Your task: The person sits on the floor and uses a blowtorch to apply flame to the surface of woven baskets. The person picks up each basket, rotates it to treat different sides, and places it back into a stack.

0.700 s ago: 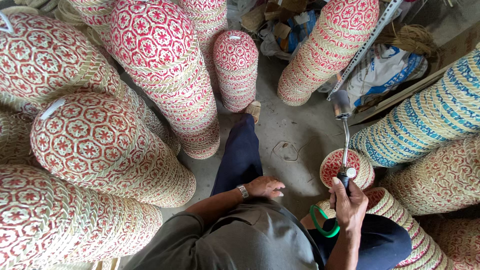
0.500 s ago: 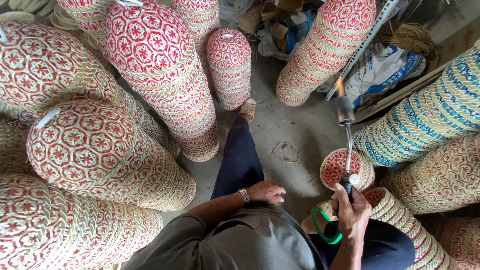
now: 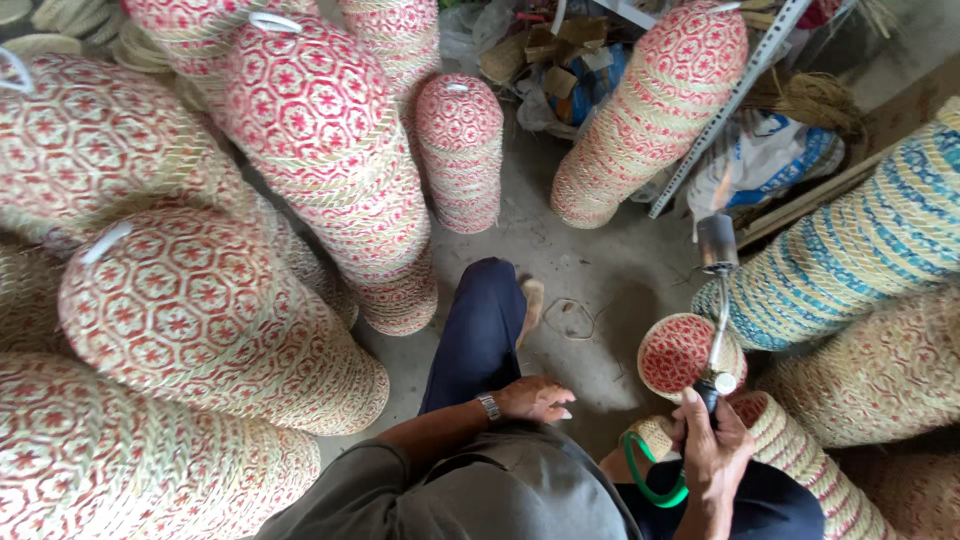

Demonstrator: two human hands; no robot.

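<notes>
R hand (image 3: 715,445) grip clamped on torch handle (image 3: 712,385); L hand (image 3: 533,398) grip loose, holding nothing, on thigh.

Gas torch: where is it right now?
Head view, lower right: the gas torch is upright in the right hand, its nozzle up beside the small red woven basket, with the blue-striped basket stack just right.

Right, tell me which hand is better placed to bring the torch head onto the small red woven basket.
Right hand: it already grips the metal gas torch, whose head stands just above the small red woven basket. The left hand rests empty on the knee, farther away.
</notes>
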